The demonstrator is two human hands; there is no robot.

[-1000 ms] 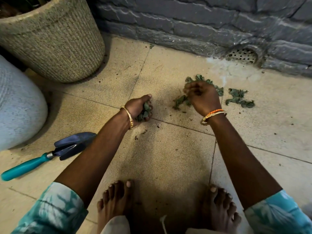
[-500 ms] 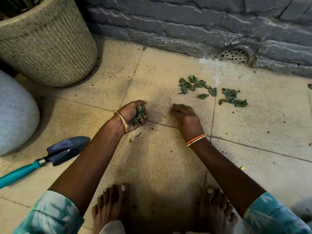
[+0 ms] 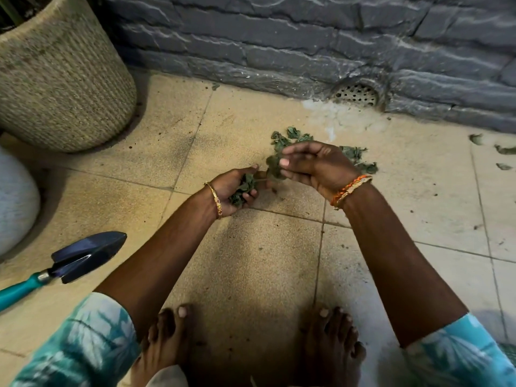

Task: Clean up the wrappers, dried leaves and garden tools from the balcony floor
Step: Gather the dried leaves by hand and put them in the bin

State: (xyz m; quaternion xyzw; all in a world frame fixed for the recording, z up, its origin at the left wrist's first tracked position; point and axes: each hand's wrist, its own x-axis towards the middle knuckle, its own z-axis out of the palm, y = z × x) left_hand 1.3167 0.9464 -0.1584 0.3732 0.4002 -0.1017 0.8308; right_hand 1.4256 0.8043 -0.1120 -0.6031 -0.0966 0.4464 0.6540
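My left hand (image 3: 234, 188) is cupped, palm up, around a bunch of dried green leaves (image 3: 242, 188). My right hand (image 3: 312, 166) is raised just to its right and pinches a leafy sprig (image 3: 273, 166) whose stem reaches toward the left hand. More dried leaves (image 3: 290, 135) lie on the tiled floor behind the right hand, and another clump (image 3: 360, 160) lies to its right. A garden trowel (image 3: 69, 261) with a dark blade and teal handle rests on the floor at the left.
A woven planter basket (image 3: 61, 79) stands at the back left, a white rounded object (image 3: 14, 196) below it at the left edge. A grey stone wall with a drain grate (image 3: 357, 94) runs along the back. Leaf scraps (image 3: 502, 149) lie far right. My bare feet (image 3: 170, 339) are near the bottom.
My right hand has lifted off the floor with a sprig of leaves and moved toward the left hand. The left hand keeps its bunch.
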